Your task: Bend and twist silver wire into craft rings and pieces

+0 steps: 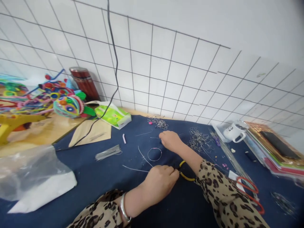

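Observation:
My left hand (159, 183) is closed low over the dark blue cloth, and thin silver wires (135, 169) stick out of it to the left. Just past its fingertips lie pliers with yellow handles (187, 178), their jaws partly hidden by my left hand. My right hand (170, 141) reaches farther forward with fingers pinched down at the cloth. A short thin wire (154, 137) meets its fingertips; whether they grip it I cannot tell. Between the hands lies a wire ring (155, 160) with a small pink part at its top.
Tangled wire (199, 139) and a small wire heap (161, 123) lie beyond. Left are a straight wire bundle (108, 153), a plastic bag (40, 177) and a black cable (114, 57). Right are red-handled scissors (248, 185), a white mug (234, 133) and stacked books (273, 152).

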Motion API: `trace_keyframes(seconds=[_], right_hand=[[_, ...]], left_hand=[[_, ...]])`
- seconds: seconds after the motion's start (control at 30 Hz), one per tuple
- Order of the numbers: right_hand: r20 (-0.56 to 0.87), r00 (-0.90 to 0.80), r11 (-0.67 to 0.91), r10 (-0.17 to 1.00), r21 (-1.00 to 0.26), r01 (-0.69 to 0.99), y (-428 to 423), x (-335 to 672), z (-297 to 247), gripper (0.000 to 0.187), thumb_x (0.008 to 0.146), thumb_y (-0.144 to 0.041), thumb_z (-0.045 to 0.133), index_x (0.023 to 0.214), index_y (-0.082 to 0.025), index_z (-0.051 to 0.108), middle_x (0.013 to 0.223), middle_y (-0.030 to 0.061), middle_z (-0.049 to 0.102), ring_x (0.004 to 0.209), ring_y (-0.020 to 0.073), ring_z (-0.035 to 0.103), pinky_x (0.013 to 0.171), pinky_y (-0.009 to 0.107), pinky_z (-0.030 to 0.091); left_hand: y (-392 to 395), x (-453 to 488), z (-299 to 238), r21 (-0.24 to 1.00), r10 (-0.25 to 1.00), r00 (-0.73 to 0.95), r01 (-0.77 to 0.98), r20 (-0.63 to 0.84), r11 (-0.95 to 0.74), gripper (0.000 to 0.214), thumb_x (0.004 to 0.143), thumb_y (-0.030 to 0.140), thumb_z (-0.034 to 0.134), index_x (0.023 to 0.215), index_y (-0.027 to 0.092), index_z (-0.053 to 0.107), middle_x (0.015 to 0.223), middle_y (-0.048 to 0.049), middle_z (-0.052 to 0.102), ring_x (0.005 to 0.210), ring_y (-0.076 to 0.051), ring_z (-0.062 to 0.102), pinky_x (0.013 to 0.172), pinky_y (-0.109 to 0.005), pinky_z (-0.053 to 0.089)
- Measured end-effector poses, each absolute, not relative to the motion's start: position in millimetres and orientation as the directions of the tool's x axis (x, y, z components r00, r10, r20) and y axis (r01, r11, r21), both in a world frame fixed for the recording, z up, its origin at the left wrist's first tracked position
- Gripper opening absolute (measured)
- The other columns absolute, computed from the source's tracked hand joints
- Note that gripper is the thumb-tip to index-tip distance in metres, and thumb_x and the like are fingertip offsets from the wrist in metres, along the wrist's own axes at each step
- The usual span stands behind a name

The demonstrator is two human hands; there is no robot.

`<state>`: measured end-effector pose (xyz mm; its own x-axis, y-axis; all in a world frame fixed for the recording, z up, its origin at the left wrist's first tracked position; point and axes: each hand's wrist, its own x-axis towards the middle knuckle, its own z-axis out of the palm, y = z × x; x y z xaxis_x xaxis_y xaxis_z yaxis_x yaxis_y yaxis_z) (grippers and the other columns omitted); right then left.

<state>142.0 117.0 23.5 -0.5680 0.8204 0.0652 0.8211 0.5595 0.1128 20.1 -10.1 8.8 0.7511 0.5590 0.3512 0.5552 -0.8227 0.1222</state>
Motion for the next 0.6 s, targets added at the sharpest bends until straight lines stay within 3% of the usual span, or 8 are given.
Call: trace_keyframes(seconds=[0.23, 0.47, 0.53, 0.6], right_hand=[[0.073, -0.615, 0.617, 0.785, -0.002, 0.787, 158, 88, 19, 0.016, 0.084, -0.022, 0.049, 0.096, -0.019, 0.061, 0.096, 0.0065, 0.062, 0.095, 0.0186, 0.054, 0.077, 0.027, 0.040], [0.085, -0.564, 0.569, 0.821, -0.203, 0.797, 123, 137, 36, 0.019, 0.087, -0.024, 0.046, 0.093, -0.021, 0.064, 0.094, 0.0006, 0.065, 0.089, 0.0127, 0.058, 0.078, 0.022, 0.041], [0.069, -0.546, 0.540, 0.835, -0.293, 0.789, 97, 162, 41, 0.019, 0.087, -0.025, 0.046, 0.093, -0.022, 0.063, 0.089, -0.0025, 0.066, 0.081, 0.0099, 0.059, 0.072, 0.019, 0.042], [0.034, -0.489, 0.431, 0.872, -0.528, 0.732, 70, 183, 44, 0.020, 0.086, -0.026, 0.046, 0.092, -0.021, 0.064, 0.081, -0.0025, 0.066, 0.071, 0.0099, 0.060, 0.066, 0.019, 0.043]], left_hand=[[-3, 15, 6, 0.112, 0.586, 0.722, 0.591, 0.368, -0.799, 0.012, 0.086, 0.017, 0.041, 0.075, 0.020, 0.047, 0.066, 0.0014, 0.055, 0.057, -0.016, 0.053, 0.049, -0.028, 0.037], [3, 7, 9, 0.124, 0.607, 0.687, 0.616, 0.400, -0.778, 0.010, 0.086, 0.018, 0.042, 0.080, 0.019, 0.051, 0.066, 0.0002, 0.056, 0.060, -0.015, 0.053, 0.052, -0.028, 0.035], [6, 5, 8, 0.118, 0.620, 0.658, 0.639, 0.428, -0.760, 0.014, 0.087, 0.018, 0.041, 0.077, 0.019, 0.051, 0.065, -0.0002, 0.054, 0.061, -0.015, 0.053, 0.052, -0.028, 0.035], [9, 4, 7, 0.111, 0.623, 0.636, 0.654, 0.457, -0.749, 0.016, 0.088, 0.019, 0.040, 0.078, 0.019, 0.053, 0.063, -0.0002, 0.053, 0.061, -0.015, 0.052, 0.053, -0.028, 0.034]])
